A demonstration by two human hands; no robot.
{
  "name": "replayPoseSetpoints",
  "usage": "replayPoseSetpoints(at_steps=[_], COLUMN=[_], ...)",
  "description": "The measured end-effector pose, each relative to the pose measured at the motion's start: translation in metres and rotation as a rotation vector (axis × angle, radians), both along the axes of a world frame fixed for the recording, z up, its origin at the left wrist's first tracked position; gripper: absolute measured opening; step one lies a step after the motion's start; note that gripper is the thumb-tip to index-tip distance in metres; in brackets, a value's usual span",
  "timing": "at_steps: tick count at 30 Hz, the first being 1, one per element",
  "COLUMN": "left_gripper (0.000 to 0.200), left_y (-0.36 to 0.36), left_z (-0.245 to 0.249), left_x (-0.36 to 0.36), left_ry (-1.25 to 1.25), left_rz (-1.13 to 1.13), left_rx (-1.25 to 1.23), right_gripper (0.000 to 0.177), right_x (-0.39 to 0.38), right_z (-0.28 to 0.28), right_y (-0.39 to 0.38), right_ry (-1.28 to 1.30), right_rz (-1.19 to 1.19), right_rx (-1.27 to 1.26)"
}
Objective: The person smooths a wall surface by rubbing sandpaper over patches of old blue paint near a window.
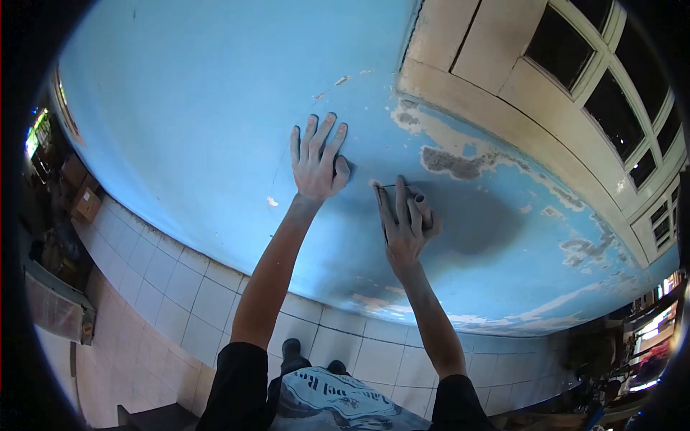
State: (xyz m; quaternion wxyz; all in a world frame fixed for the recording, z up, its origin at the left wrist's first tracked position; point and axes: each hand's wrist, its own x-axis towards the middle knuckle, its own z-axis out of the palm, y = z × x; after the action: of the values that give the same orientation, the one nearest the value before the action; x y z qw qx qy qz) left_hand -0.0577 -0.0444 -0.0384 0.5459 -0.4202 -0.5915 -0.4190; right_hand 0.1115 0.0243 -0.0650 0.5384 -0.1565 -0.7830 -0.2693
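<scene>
At frame center, the left hand (316, 164) is pressing flat, fingers spread, against the blue wall (187, 108); the right hand (402, 228) is gripping a small tool (420, 198) against it.

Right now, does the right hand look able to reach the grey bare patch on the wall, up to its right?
Probably yes. The right hand, holding a dark pad, rests on the blue wall. The grey patch is close by on the same surface, with nothing between them.
</scene>
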Motion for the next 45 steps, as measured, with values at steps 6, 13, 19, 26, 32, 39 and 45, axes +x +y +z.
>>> replayPoseSetpoints(at_steps=[6, 13, 19, 26, 32, 39, 45], left_gripper=[0.046, 0.047, 0.048, 0.052, 0.053, 0.049, 0.049], left_y=[-0.001, 0.002, 0.001, 0.000, 0.001, -0.002, -0.006], left_z=[-0.003, -0.005, -0.007, -0.006, -0.006, -0.003, -0.006], left_x=[0.000, 0.000, -0.003, -0.002, -0.003, -0.005, -0.003], left_ry=[0.005, -0.010, 0.010, 0.018, 0.036, 0.042, 0.003], left_rz=[-0.017, -0.042, -0.044, -0.054, -0.027, -0.050, -0.054], left_rx=[0.001, -0.012, -0.034, -0.051, -0.052, -0.056, -0.019], right_gripper=[0.028, 0.028, 0.021, 0.024, 0.020, 0.021, 0.024], right_x=[0.008, 0.003, 0.001, 0.004, 0.007, -0.001, -0.016], right_z=[-0.011, 0.003, -0.003, -0.013, 0.003, -0.012, 0.021], right_y=[0.001, -0.012, -0.009, -0.001, -0.003, -0.001, -0.020], right_ry=[-0.049, -0.151, -0.078, 0.019, -0.027, 0.017, 0.061], right_rz=[-0.100, -0.166, -0.116, -0.078, -0.137, -0.109, -0.034], right_rx=[0.051, 0.066, 0.078, 0.099, 0.072, 0.049, -0.072])
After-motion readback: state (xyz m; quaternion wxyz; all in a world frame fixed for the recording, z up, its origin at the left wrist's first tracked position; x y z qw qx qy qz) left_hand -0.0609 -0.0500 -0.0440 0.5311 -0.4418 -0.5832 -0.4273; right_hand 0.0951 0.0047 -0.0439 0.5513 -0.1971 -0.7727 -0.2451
